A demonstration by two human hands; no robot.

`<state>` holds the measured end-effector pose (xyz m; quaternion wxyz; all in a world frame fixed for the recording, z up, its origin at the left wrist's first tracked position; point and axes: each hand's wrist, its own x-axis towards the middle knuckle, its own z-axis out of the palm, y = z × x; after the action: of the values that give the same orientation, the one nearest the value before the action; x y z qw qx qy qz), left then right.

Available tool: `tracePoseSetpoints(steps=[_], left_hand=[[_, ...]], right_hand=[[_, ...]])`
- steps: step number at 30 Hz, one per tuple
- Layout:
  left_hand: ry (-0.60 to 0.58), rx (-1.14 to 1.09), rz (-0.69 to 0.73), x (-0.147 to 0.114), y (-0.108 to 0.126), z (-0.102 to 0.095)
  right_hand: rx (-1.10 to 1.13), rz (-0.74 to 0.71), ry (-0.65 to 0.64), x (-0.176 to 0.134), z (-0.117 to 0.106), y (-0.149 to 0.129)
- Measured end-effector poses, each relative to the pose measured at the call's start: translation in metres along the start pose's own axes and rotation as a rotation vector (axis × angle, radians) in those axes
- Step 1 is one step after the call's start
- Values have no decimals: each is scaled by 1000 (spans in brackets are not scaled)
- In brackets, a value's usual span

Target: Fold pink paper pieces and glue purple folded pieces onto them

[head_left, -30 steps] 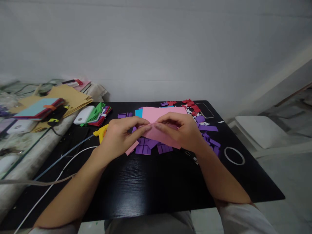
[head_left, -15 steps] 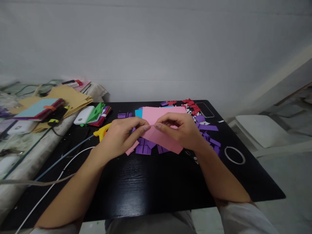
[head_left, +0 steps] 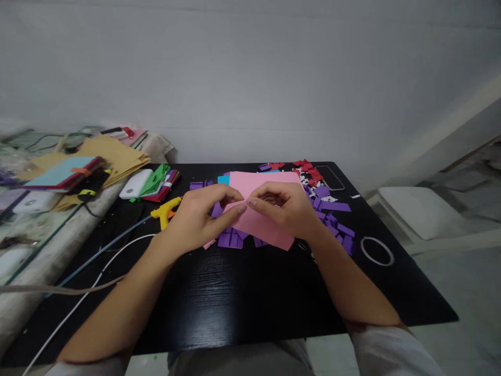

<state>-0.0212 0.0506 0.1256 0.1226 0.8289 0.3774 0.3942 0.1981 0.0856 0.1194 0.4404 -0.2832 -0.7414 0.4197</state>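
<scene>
My left hand (head_left: 209,216) is over the left part of the pink paper (head_left: 270,228), with thumb and forefinger slightly apart. Beside it, my right hand (head_left: 287,208) pinches a small bit of pink paper (head_left: 247,201) between thumb and forefinger; its shape is mostly hidden. The fingertips of both hands nearly meet. Beneath them are pink sheets over a blue sheet (head_left: 224,179). Folded purple paper pieces (head_left: 230,240) stick out below and around the sheets. Whether the lower pink sheet is lifted or lying flat, I cannot tell.
A yellow glue gun (head_left: 164,211) lies left of my left hand, with cords running past my forearm. More purple pieces (head_left: 335,206), red scraps (head_left: 309,169) and a white ring (head_left: 376,250) are on the right. Bundled coloured paper (head_left: 158,183) lies at the back left.
My left thumb and forefinger have parted from their pinch on the small pink bit. My right hand keeps its pinch and has hardly moved.
</scene>
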Motion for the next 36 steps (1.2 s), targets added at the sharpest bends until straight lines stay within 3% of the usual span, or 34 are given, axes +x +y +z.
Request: tracePoseSetpoints(steps=[7, 16, 24, 31, 36], left_hand=[[-5, -13, 5, -1, -1, 0], [-26, -47, -108, -1, -6, -10], [-97, -131, -124, 1, -3, -2], [97, -148, -254, 0, -10, -4], [-24, -272, -386, -8, -11, 7]], right_hand=[[5, 1, -20, -1, 5, 4], [33, 27, 48, 2, -5, -1], [81, 62, -41, 2, 2, 6], [12, 178, -101, 5, -15, 3], [-10, 242, -143, 1, -16, 8]])
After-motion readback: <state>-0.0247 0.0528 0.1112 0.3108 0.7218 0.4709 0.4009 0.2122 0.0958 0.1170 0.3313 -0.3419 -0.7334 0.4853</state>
